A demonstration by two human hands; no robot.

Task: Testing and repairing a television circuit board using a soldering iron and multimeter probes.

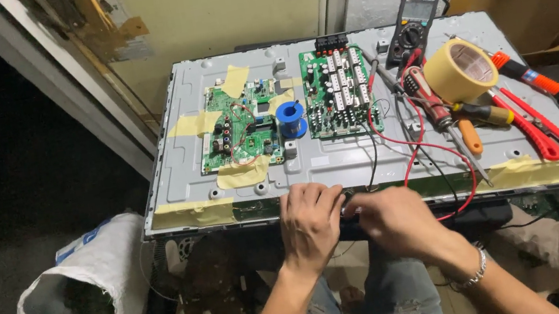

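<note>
My left hand (310, 223) and my right hand (394, 219) meet at the near edge of a grey metal screen back panel (340, 159). Both close around a small dark object (350, 222) between them; what it is stays hidden by the fingers. Black and red wires (414, 158) run from that spot up across the panel. Two green circuit boards lie on the panel: one on the left (237, 126) held by yellow tape, one in the middle (340, 91). A blue solder spool (290, 119) stands between them.
A multimeter (412, 27) sits at the far right, with a roll of yellow tape (460, 70), screwdrivers (436, 106), red pliers (532, 124) and an orange cutter (524, 75) nearby. A white sack (82, 300) lies on the floor to the left.
</note>
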